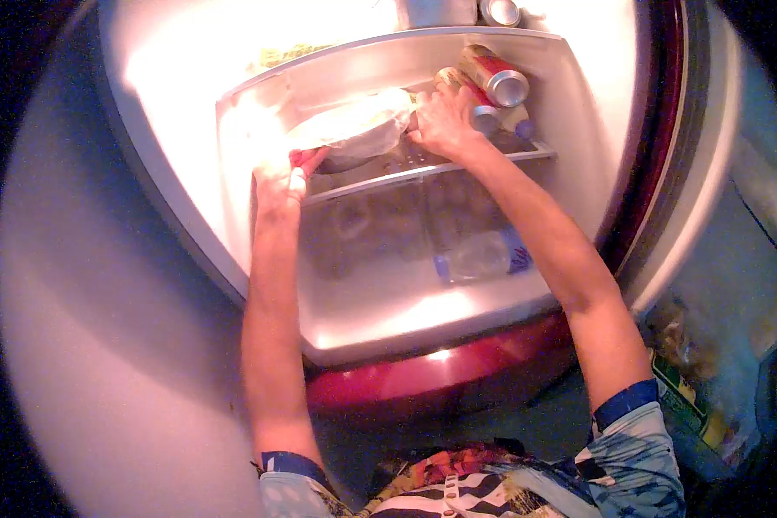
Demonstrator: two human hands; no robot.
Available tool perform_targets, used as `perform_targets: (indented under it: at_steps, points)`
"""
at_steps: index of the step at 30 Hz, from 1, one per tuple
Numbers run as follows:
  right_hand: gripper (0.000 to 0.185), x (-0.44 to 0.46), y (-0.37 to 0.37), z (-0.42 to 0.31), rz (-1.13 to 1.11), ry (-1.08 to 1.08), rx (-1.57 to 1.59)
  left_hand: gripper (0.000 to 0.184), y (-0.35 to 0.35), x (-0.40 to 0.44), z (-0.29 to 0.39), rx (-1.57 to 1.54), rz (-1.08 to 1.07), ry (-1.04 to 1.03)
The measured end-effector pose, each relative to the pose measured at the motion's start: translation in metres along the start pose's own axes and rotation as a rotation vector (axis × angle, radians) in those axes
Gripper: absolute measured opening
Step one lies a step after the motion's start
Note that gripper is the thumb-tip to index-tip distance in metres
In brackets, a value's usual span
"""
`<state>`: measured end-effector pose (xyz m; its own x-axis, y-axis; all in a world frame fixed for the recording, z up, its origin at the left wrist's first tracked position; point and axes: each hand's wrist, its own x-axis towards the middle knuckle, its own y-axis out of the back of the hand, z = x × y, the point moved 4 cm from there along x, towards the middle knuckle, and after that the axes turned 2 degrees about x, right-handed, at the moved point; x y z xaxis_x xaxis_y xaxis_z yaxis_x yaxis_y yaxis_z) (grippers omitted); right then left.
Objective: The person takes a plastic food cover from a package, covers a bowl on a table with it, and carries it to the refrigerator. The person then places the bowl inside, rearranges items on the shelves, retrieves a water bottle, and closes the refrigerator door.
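Note:
Inside the open fridge, a pale bowl-like bundle in clear, shiny plastic (354, 129) sits at the upper shelf, tilted up on its right side. My left hand (281, 177) is closed at its left end, partly washed out by glare. At the right end, my right hand (445, 121) has its fingers curled on the plastic near the rim. Just beyond that hand lie a red-and-gold can (496, 76) and a second can (482, 112), partly hidden by my fingers. What the plastic covers cannot be made out.
A clear bottle with a blue cap (479, 257) lies in the lower compartment. The shelf's front edge (363, 183) crosses below my hands. Another can (499, 12) and a pale container (436, 12) stand above. The dark red door edge (656, 112) is at the right.

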<state>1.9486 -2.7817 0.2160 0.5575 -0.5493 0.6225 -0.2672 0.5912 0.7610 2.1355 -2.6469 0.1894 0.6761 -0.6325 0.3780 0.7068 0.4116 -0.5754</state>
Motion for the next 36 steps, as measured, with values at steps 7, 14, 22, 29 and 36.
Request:
perform_targets:
  at_steps: [7,14,22,29,36]
  points:
    - [0.051,0.008,-0.003,-0.008,0.019,-0.049,0.014,0.021,-0.003,-0.004,0.006,-0.039,0.081,0.001]
    - [0.056,0.012,-0.013,-0.014,0.001,-0.072,-0.017,0.020,0.007,0.004,-0.004,-0.090,0.133,0.025]
    - [0.033,-0.092,0.060,-0.020,0.649,-0.187,0.379,0.031,-0.004,-0.037,0.006,1.104,0.243,-0.312]
    - [0.047,-0.213,0.016,0.015,0.120,-0.076,0.263,0.046,-0.100,-0.079,-0.001,1.558,-0.120,-1.282]
    - [0.064,-0.238,-0.036,0.054,0.014,-0.109,-0.022,0.032,-0.110,-0.085,-0.043,1.805,-0.230,-1.284]
